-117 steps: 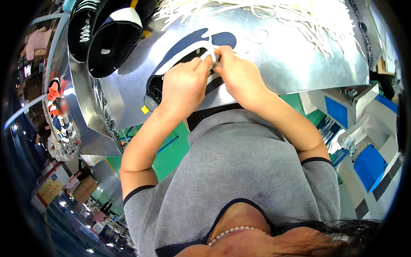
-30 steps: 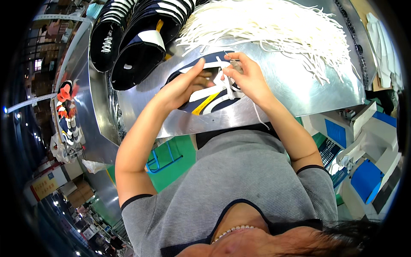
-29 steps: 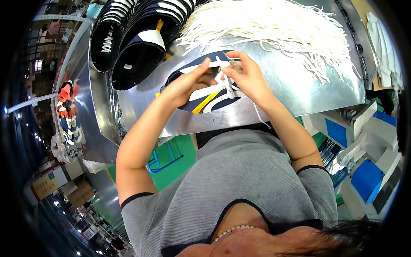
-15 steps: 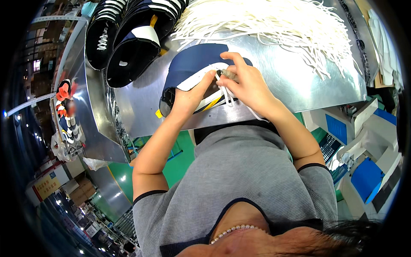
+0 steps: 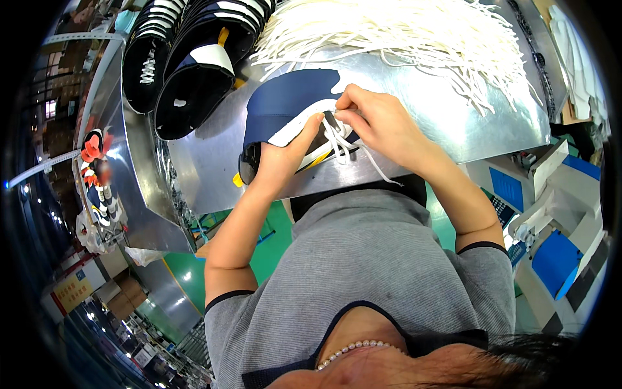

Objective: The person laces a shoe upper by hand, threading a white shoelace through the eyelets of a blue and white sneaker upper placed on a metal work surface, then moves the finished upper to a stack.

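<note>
A navy blue shoe upper (image 5: 285, 97) with a white eyelet strip and yellow trim lies on the metal table in front of me. My left hand (image 5: 285, 155) grips its near side, fingers inside the opening and thumb on the white strip. White shoelace (image 5: 342, 139) loops out of the eyelets, one end trailing over the table edge. At the right end of the strip my right hand (image 5: 385, 126) is closed, thumb and forefinger pinching at the lace by an eyelet. The pinched bit itself is mostly hidden by the fingertips.
A large pile of white laces (image 5: 402, 39) covers the far part of the metal table (image 5: 447, 136). Nested black shoe uppers (image 5: 194, 97) stand at the far left, beside a laced stack (image 5: 144, 78). White and blue bins (image 5: 557, 259) are at the right.
My right hand has turned and moved slightly right, its fingers now drawn together at the eyelet strip. More lace loops show beside it. The view has shifted a little.
</note>
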Demonstrator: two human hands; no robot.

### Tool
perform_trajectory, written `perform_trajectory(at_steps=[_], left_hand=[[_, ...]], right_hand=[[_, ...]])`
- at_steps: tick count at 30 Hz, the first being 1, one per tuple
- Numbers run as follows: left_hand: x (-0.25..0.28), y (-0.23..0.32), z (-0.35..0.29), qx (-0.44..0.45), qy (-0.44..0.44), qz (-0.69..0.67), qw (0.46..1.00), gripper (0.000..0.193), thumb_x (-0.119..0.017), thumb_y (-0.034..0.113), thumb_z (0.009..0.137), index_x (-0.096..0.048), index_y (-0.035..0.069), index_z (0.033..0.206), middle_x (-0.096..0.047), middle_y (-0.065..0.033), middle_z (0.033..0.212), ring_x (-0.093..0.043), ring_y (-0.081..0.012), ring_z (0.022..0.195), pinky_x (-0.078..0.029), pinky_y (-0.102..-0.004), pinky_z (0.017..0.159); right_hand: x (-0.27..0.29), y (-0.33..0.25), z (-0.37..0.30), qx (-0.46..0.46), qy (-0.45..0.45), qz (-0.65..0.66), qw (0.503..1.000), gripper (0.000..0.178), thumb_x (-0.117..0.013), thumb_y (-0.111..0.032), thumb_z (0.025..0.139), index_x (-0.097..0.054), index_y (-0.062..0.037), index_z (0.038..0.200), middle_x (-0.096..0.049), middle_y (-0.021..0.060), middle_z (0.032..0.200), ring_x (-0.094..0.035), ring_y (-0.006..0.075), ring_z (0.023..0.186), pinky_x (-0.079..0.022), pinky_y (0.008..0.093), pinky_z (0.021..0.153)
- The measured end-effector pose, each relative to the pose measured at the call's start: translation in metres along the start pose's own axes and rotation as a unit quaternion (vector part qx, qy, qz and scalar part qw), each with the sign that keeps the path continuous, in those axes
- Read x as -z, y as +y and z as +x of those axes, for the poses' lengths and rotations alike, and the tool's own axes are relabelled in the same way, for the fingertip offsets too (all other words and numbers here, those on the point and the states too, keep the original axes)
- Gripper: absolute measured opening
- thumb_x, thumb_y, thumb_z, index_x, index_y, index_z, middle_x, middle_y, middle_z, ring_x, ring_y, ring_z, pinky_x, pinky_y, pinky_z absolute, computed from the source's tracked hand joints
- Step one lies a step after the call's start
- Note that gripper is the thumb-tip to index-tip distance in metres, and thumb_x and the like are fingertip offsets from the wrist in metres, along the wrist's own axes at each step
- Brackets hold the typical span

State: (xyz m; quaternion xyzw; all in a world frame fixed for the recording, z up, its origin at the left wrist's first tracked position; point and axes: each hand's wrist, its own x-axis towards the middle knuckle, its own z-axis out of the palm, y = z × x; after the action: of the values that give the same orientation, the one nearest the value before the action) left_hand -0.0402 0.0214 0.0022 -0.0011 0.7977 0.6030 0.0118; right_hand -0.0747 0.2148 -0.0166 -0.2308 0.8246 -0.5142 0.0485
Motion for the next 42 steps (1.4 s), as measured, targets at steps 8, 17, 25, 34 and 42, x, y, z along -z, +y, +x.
perform_trajectory(at_steps=[8,17,25,34,42], left_hand=[[0.002,-0.021,-0.022,-0.006,-0.102,0.129,0.986,0.021,-0.064,0.007,0.09,-0.064,-0.002,0.11,-0.067,-0.0133,0.097,-0.066,-0.0264,0.089,-0.051,-0.036,0.078],[0.026,-0.005,0.003,0.211,-0.154,0.006,0.965,0.041,-0.051,0.033,0.098,-0.056,0.007,0.067,-0.05,0.0029,0.065,-0.04,-0.0077,0.067,-0.032,-0.0261,0.062],[0.02,-0.004,0.007,0.349,-0.036,-0.042,0.936,0.039,-0.078,0.009,0.085,-0.064,0.005,0.121,-0.068,-0.0044,0.114,-0.062,-0.0139,0.103,-0.05,-0.0303,0.091],[0.061,0.015,-0.004,0.28,-0.192,-0.205,0.918,0.039,-0.074,0.021,0.086,-0.065,0.0,0.118,-0.066,-0.0057,0.111,-0.061,-0.0159,0.1,-0.047,-0.0303,0.092],[0.125,0.087,-0.073,-0.16,0.029,-0.36,0.919,0.017,-0.064,-0.002,0.083,-0.062,-0.001,0.1,-0.057,-0.0028,0.083,-0.054,-0.0138,0.084,-0.047,-0.0324,0.081]], right_hand=[[-0.015,-0.016,0.004,-0.089,-0.125,-0.074,0.985,0.025,-0.06,-0.014,0.096,-0.046,-0.0007,0.112,-0.066,0.0227,0.081,-0.067,0.0403,0.079,-0.051,0.0462,0.071],[0.022,-0.016,0.014,-0.127,-0.019,0.052,0.99,0.022,-0.058,-0.023,0.099,-0.061,-0.0046,0.111,-0.067,0.0168,0.084,-0.066,0.0308,0.08,-0.05,0.0399,0.069],[-0.044,0.016,0.006,0.002,0.107,0.023,0.994,0.019,-0.058,-0.015,0.1,-0.06,-0.0073,0.117,-0.07,0.0166,0.099,-0.069,0.0335,0.09,-0.054,0.039,0.076],[-0.052,0.019,0.015,-0.03,0.125,-0.078,0.989,0.022,-0.055,-0.019,0.1,-0.056,-0.0001,0.111,-0.07,0.0199,0.096,-0.069,0.0368,0.083,-0.054,0.0461,0.071],[-0.058,0.017,0.02,-0.087,0.136,-0.096,0.982,0.025,-0.057,-0.018,0.098,-0.055,-0.0003,0.115,-0.071,0.0203,0.096,-0.069,0.0375,0.083,-0.055,0.0473,0.073]])
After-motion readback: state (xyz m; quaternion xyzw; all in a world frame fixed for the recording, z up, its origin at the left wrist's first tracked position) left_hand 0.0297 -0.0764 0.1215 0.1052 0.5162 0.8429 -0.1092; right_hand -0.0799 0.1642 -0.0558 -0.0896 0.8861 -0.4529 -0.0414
